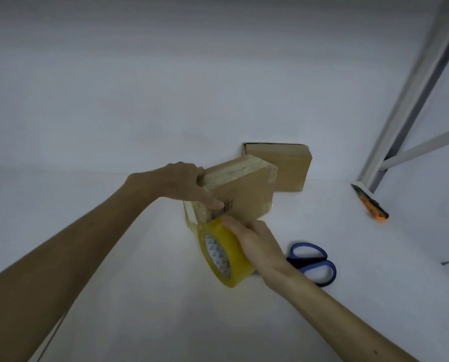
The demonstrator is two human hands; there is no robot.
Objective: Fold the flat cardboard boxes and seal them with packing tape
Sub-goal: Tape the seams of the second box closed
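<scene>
Standing tilted on the table, the cardboard box seems light and stiff, gripped at its upper edge by the left hand, while the right hand clasps the tape roll, perhaps attached to it.

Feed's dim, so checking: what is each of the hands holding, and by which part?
The left hand grips the cardboard box by its upper left corner; the right hand holds the tape roll round its outer rim.
</scene>
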